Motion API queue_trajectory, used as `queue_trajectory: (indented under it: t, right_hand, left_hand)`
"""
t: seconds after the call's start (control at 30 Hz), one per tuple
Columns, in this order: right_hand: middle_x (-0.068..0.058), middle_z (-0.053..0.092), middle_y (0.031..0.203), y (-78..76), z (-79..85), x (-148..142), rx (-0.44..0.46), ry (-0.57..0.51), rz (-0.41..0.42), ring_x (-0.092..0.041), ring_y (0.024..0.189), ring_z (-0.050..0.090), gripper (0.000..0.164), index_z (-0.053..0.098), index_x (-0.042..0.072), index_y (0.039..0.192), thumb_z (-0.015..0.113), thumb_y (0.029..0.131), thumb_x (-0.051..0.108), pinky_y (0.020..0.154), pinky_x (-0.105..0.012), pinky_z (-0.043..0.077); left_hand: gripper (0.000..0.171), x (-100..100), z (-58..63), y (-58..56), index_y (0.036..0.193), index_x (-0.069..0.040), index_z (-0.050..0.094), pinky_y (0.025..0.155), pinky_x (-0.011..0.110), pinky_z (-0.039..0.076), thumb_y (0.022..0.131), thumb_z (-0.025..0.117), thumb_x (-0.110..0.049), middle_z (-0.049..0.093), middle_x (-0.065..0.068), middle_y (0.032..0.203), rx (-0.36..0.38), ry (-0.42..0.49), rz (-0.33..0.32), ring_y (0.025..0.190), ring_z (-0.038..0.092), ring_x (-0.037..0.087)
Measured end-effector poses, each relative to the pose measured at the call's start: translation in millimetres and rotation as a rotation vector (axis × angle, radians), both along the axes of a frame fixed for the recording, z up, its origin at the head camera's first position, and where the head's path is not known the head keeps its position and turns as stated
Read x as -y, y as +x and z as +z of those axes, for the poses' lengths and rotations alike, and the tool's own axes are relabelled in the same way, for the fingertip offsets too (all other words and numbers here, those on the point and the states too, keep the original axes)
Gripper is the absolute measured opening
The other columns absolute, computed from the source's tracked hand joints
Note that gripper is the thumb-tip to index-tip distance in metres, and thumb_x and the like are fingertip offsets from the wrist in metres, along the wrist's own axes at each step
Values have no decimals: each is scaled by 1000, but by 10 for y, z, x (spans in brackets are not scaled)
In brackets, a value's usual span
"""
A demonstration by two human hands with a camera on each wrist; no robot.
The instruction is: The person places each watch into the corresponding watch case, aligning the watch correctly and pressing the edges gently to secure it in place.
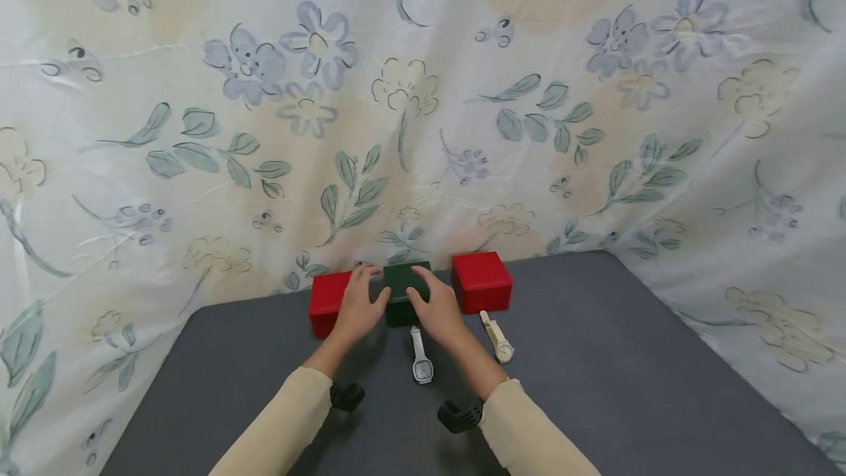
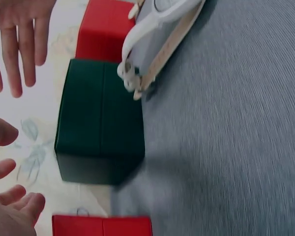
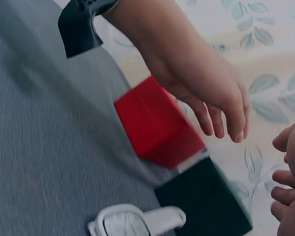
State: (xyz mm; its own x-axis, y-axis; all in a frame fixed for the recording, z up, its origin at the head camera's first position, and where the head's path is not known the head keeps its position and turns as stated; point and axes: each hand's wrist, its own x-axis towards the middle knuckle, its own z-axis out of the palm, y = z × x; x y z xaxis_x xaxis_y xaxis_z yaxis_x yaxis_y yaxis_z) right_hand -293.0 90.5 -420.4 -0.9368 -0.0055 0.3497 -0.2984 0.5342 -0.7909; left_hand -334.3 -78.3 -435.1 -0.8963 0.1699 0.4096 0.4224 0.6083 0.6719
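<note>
A closed dark green box stands at the back of the grey table, between two red boxes. My left hand is raised at its left side, partly in front of the left red box. On the other side my right hand mirrors it, thumb and fingers spread. In the left wrist view, the fingers of both hands show a gap from the green box and hold nothing. A watch with a white strap lies in front of the green box.
The right red box stands against the floral cloth that hangs behind the table. A cream-strapped watch lies in front of that box. The grey tabletop extends to both sides of the arms.
</note>
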Motion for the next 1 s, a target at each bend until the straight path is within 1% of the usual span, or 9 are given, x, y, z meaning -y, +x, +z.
queue_trajectory:
  t: [0.1,0.23,0.43,0.5,0.57,0.7,0.77,0.87,1.0]
  right_hand:
    - [-11,51,144,-32,-60,-66,17,29,-24,-32,132,50,46,49,14,141,58,96,23,105,-54,43]
    - [-16,42,150,-81,-171,-124,40,40,-35,-36,139,39,46,50,8,139,58,96,20,108,-58,37]
    - [-20,34,154,-143,-305,-168,85,20,-49,-39,140,38,48,49,6,139,60,94,17,107,-57,39]
    - [-22,34,153,-156,-334,-179,90,10,-45,-40,138,39,51,47,5,140,62,93,16,107,-57,39]
    - [-21,40,150,-176,-365,-189,107,-8,-45,-39,134,45,55,43,5,143,63,93,16,104,-56,42]
    - [-20,48,144,-218,-437,-201,153,-43,-55,-35,125,53,63,34,5,147,64,93,18,99,-52,48]
    - [-19,48,145,-229,-467,-202,185,-52,-65,-35,126,53,67,31,6,149,64,93,19,100,-51,48]
    - [-21,46,146,-244,-493,-204,211,-59,-80,-35,130,50,70,28,3,150,65,92,19,103,-51,45]
    - [-23,43,147,-268,-519,-198,230,-51,-110,-36,133,48,70,29,-3,148,65,91,17,105,-50,44]
  left_hand:
    - [44,-71,-16,2,132,-5,50,108,57,38,92,62,-20,40,18,147,29,-20,-20,134,41,36]
    - [46,-158,-60,-7,133,-5,50,108,56,39,91,63,-20,37,20,149,60,-66,-35,134,42,37]
    - [50,-247,-128,-36,135,-7,47,107,56,40,90,65,-21,30,20,153,149,-93,-22,134,41,39]
    - [52,-263,-146,-48,136,-8,46,107,56,40,90,66,-22,28,19,154,162,-93,-17,134,41,40]
    - [55,-273,-162,-60,138,-8,44,106,56,41,90,66,-22,27,20,155,157,-92,-13,134,41,40]
    - [68,-288,-178,-72,144,-7,34,106,58,40,88,69,-21,23,21,156,174,-86,-24,135,39,42]
    - [74,-291,-191,-78,147,-7,28,107,57,39,87,70,-20,23,21,156,192,-93,-34,134,39,41]
    - [79,-289,-209,-80,151,-8,20,108,56,39,89,68,-19,29,20,155,234,-97,-39,133,42,39]
    - [83,-262,-223,-83,154,-6,10,108,56,39,93,63,-25,36,21,152,273,-87,-29,133,44,39]
